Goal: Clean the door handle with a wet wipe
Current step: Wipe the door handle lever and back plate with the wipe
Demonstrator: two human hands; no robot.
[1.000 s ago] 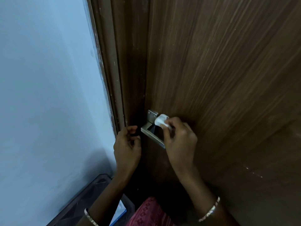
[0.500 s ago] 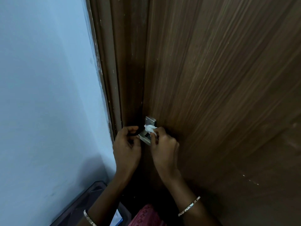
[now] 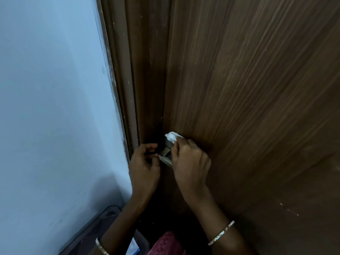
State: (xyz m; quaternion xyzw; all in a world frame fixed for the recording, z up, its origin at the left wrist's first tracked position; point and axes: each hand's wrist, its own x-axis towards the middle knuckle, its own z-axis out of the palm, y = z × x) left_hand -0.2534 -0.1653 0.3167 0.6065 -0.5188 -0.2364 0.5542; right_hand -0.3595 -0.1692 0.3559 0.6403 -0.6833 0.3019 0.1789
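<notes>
The right hand (image 3: 189, 162) is pinching a bunched wipe (image 3: 172, 136) against the handle's (image 3: 166, 157) mounting plate, at its 12 o'clock, probably scrubbing where grime collects. The left hand (image 3: 143, 168), at the handle's 9 o'clock, is curling its fingers at the door (image 3: 248, 89) edge, seemingly steadying the door.
</notes>
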